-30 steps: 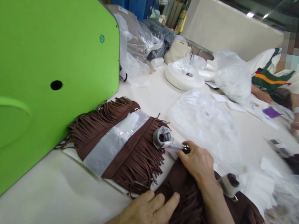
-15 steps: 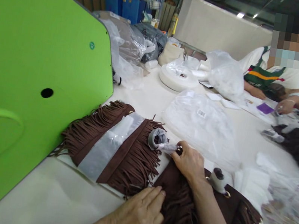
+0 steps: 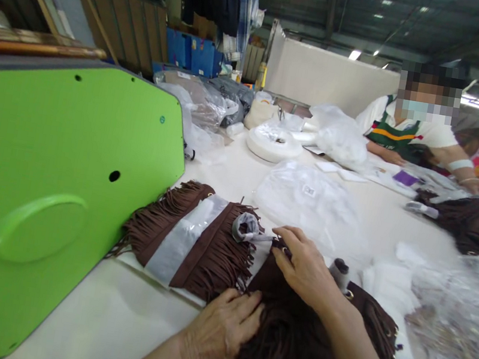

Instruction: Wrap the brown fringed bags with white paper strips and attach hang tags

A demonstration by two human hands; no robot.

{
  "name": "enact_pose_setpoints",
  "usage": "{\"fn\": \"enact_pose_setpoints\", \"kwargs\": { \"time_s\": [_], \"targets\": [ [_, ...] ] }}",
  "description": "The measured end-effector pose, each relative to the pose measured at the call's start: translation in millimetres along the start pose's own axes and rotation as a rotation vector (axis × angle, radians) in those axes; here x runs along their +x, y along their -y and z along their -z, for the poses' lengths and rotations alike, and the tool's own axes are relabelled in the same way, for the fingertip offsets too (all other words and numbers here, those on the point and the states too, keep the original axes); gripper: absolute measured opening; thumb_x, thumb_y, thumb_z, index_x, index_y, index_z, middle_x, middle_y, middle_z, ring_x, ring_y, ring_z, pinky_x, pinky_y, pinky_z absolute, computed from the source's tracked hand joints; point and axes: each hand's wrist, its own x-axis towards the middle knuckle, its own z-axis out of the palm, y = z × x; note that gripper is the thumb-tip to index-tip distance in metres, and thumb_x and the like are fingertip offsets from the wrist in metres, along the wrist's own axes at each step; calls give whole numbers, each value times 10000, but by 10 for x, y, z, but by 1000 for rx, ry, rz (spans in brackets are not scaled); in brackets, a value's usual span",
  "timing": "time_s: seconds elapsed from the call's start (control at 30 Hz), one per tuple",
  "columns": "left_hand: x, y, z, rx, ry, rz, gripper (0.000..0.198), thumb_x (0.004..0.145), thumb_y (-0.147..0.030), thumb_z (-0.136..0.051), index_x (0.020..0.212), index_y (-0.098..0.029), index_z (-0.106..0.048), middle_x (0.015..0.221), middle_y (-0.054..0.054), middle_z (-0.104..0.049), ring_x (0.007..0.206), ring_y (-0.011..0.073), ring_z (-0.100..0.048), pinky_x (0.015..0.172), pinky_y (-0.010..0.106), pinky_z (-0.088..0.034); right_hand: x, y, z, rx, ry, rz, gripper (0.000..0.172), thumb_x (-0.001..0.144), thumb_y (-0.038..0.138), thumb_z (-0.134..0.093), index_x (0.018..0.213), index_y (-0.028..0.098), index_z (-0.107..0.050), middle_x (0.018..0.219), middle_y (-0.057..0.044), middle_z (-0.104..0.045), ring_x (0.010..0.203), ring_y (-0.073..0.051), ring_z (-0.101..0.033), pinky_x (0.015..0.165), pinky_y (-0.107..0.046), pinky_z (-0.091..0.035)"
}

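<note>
A dark brown fringed bag (image 3: 281, 289) lies on the table below my hands. My left hand (image 3: 224, 335) rests on its left edge, fingers laid over the fringe. Over the bag's upper corner, my right hand (image 3: 305, 269) has its fingers apart, close to a dark fitting from which a plastic-wrapped strap (image 3: 244, 227) runs left and ends in a loop. I cannot tell whether those fingertips touch it. Left of this lies another brown fringed piece (image 3: 205, 253) with a translucent band (image 3: 185, 237) around its middle. A grey wrapped roll (image 3: 340, 273) stands by the bag's eyelet.
A green panel (image 3: 68, 140) stands along the left. Clear plastic bags (image 3: 309, 199) and a white tape roll (image 3: 274, 141) lie beyond my hands. More crumpled plastic (image 3: 465, 306) is at the right. Across the table a co-worker (image 3: 404, 133) reaches toward a dark bundle (image 3: 465, 215).
My right hand's fingers have gone from a pinch at the dark fitting to spread apart. My left hand stays at the bag's edge. The view has tilted up, and the co-worker's arm now stretches right.
</note>
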Motion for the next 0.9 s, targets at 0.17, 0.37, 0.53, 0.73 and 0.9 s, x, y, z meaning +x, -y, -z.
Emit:
{"fn": "enact_pose_setpoints", "kwargs": {
  "time_s": [0.17, 0.37, 0.53, 0.73, 0.9],
  "targets": [
    [17, -14, 28, -127, 21, 46, 300, 823, -85, -424, 1106, -143, -505, 1175, 108, -588, 1080, 175, -543, 851, 315, -445, -763, 306, -145, -103, -45, 205, 414, 868, 328, -482, 1250, 168, -498, 1257, -120, -561, 1153, -254, -518, 941, -433, -454],
    [6, -3, 5, -172, 49, 48, 529, 644, -10, -394, 1164, -95, -443, 1148, 153, -587, 1165, 230, -498, 919, 384, -465, -1197, 259, -723, -269, -155, 268, 676, 843, 267, -488, 1418, 49, -207, 1366, -164, -439, 1267, -296, -405, 958, -530, -430],
    [-134, 66, 51, -236, -20, 119, 652, 653, -9, -341, 1298, -46, -252, 1356, 268, -369, 1322, 248, -297, 1006, 438, -413, -1144, 249, -771, -226, -165, 202, 644, 844, 287, -513, 1409, 100, -267, 1389, -134, -415, 1275, -267, -399, 1004, -497, -406],
    [235, -70, 358, -355, -37, 278, 510, 797, -33, -278, 1294, -87, -379, 1384, 179, -392, 1305, 176, -334, 1073, 402, -321, -1171, 290, -747, -135, -170, 171, 561, 836, 239, -509, 1362, 108, -365, 1366, -136, -454, 1280, -257, -393, 1049, -484, -357],
    [453, -261, 144, -390, 11, 368, 461, 930, -241, -301, 1363, -81, -310, 1400, 169, -372, 1303, 196, -342, 1073, 420, -328, -1195, 276, -646, 215, -207, 64, 579, 724, 172, -519, 1283, 92, -387, 1311, -189, -492, 1271, -268, -402, 1051, -505, -337]
  ]
}}
